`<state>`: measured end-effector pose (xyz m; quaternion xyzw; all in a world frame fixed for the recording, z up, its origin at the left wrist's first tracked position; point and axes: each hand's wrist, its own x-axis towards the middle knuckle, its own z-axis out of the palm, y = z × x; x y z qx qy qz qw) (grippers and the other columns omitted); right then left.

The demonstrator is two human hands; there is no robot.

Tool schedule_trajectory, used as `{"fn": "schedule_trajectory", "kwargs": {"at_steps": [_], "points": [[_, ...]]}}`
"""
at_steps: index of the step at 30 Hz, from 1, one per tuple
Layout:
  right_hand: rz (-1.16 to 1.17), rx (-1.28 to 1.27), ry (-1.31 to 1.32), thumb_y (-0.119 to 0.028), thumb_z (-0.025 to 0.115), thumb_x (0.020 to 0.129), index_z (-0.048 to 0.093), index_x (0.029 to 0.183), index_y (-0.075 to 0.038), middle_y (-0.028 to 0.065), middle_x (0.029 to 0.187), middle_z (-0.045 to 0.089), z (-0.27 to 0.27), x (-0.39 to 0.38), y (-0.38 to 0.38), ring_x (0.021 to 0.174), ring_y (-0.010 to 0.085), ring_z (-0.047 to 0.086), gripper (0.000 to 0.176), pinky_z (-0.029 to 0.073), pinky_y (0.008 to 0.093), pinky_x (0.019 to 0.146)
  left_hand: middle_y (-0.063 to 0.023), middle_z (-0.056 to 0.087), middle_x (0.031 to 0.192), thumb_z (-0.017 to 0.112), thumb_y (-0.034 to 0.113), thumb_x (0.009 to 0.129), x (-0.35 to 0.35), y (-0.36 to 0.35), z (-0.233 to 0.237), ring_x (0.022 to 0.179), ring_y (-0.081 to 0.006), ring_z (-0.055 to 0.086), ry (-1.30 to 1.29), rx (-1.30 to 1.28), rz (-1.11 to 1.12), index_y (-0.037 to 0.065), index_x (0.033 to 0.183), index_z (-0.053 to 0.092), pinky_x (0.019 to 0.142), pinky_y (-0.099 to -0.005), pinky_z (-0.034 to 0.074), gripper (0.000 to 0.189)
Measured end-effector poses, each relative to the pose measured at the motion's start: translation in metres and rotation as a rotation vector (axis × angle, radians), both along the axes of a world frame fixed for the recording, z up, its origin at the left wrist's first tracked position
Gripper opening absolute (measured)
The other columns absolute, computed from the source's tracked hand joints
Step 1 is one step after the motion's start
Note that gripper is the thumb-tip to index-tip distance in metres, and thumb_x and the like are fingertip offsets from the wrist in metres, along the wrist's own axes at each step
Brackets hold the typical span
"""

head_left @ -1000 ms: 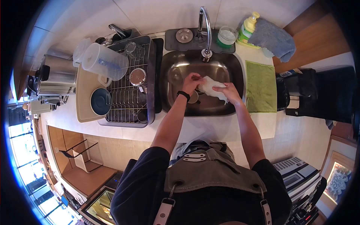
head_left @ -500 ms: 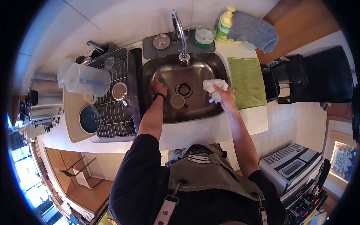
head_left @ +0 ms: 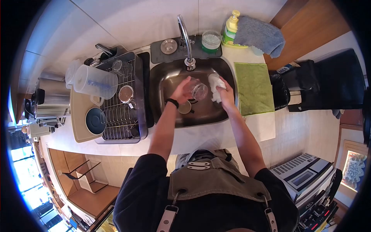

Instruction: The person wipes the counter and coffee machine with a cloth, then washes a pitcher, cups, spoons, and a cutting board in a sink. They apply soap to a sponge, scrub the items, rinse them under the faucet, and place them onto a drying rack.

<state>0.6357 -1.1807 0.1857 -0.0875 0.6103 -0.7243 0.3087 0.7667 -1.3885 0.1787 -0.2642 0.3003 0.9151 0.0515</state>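
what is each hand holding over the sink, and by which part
Left hand grips a clear glass around its side; right hand clutches a white cloth, bunched, by its lower end.

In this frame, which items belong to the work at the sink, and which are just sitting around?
In use: left hand holding the glass; right hand gripping the white cloth; sink beneath them.
Lying about: dish rack, pitcher, blue bowl, green towel, soap bottle, grey-blue cloth.
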Motion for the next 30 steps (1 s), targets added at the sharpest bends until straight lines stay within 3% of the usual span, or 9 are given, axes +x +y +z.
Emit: {"fn": "schedule_trajectory", "kwargs": {"at_steps": [3, 7, 12, 14, 16, 19, 23, 26, 30], "points": [[0.028, -0.150, -0.095, -0.009, 0.061, 0.092, 0.054, 0.136, -0.001, 0.0098, 0.119, 0.065, -0.004, 0.020, -0.021, 0.104, 0.0154, 0.061, 0.046, 0.046, 0.0281, 0.092, -0.0128, 0.060, 0.124, 0.067, 0.051, 0.088, -0.027, 0.039, 0.000, 0.112, -0.0265, 0.061, 0.061, 0.093, 0.142, 0.009, 0.132, 0.054, 0.091, -0.0428, 0.054, 0.062], [0.008, 0.037, 0.026, -0.016, 0.063, 0.095, 0.059, 0.129, 0.000, 0.0072, 0.112, 0.067, -0.001, 0.035, -0.017, 0.101, 0.0132, 0.062, 0.038, 0.048, 0.0277, 0.088, -0.0099, 0.062, 0.121, 0.068, 0.047, 0.089, -0.031, 0.068, -0.013, 0.111, -0.0261, 0.062, -0.105, 0.172, 0.262, 0.013, 0.130, 0.056, 0.093, -0.0441, 0.052, 0.055], [0.168, 0.145, 0.034, -0.029, 0.065, 0.094, 0.062, 0.121, 0.000, 0.0066, 0.102, 0.068, -0.032, -0.006, -0.013, 0.093, 0.0153, 0.065, 0.040, 0.050, 0.0300, 0.083, -0.0070, 0.060, 0.126, 0.066, 0.048, 0.090, -0.023, 0.076, 0.002, 0.118, -0.0242, 0.058, 0.008, 0.074, 0.030, 0.015, 0.131, 0.053, 0.097, -0.0483, 0.051, 0.055], [0.319, 0.058, -0.160, -0.032, 0.065, 0.093, 0.061, 0.120, 0.000, 0.0067, 0.103, 0.068, -0.017, -0.018, -0.015, 0.093, 0.0165, 0.065, 0.041, 0.051, 0.0307, 0.083, -0.0072, 0.059, 0.129, 0.067, 0.051, 0.089, -0.020, 0.067, 0.008, 0.119, -0.0245, 0.058, -0.022, 0.104, -0.074, 0.015, 0.134, 0.050, 0.099, -0.0533, 0.049, 0.060], [0.446, -0.014, -0.406, -0.034, 0.066, 0.093, 0.061, 0.117, -0.002, 0.0072, 0.107, 0.067, -0.013, -0.029, -0.016, 0.094, 0.0180, 0.066, 0.041, 0.051, 0.0321, 0.082, -0.0075, 0.060, 0.127, 0.068, 0.050, 0.088, -0.020, 0.056, 0.015, 0.117, -0.0256, 0.059, -0.038, 0.169, -0.051, 0.015, 0.134, 0.050, 0.094, -0.0534, 0.053, 0.060], [0.481, 0.018, -0.358, -0.035, 0.065, 0.094, 0.060, 0.120, -0.004, 0.0063, 0.109, 0.067, -0.017, -0.041, -0.019, 0.097, 0.0184, 0.066, 0.040, 0.051, 0.0332, 0.089, -0.0078, 0.059, 0.125, 0.068, 0.047, 0.089, -0.010, 0.045, 0.039, 0.115, -0.0270, 0.059, -0.020, 0.186, 0.084, 0.014, 0.131, 0.050, 0.091, -0.0533, 0.055, 0.056], [0.556, 0.183, 0.264, -0.021, 0.064, 0.093, 0.059, 0.122, -0.002, 0.0079, 0.105, 0.069, 0.001, -0.032, -0.034, 0.098, 0.0225, 0.067, 0.035, 0.051, 0.0357, 0.089, -0.0081, 0.055, 0.125, 0.066, 0.045, 0.090, -0.005, 0.046, 0.031, 0.114, -0.0292, 0.057, -0.131, -0.177, 0.222, 0.016, 0.126, 0.053, 0.087, -0.0541, 0.056, 0.048], [0.815, 0.271, 0.663, -0.012, 0.063, 0.088, 0.060, 0.121, -0.002, 0.0143, 0.113, 0.066, 0.030, -0.002, -0.040, 0.107, 0.0308, 0.064, 0.034, 0.049, 0.0385, 0.094, -0.0085, 0.051, 0.125, 0.066, 0.044, 0.088, -0.009, 0.034, 0.012, 0.114, -0.0300, 0.054, -0.317, 0.072, 0.352, 0.019, 0.125, 0.055, 0.083, -0.0539, 0.057, 0.045], [1.225, 0.306, 1.228, -0.004, 0.064, 0.079, 0.059, 0.121, 0.000, 0.0229, 0.127, 0.056, 0.025, -0.005, -0.032, 0.122, 0.0388, 0.051, 0.042, 0.045, 0.0450, 0.099, -0.0086, 0.054, 0.123, 0.064, 0.046, 0.087, -0.004, 0.018, 0.007, 0.110, -0.0294, 0.056, -0.317, -0.109, 0.057, 0.022, 0.123, 0.057, 0.081, -0.0522, 0.057, 0.044]]}}
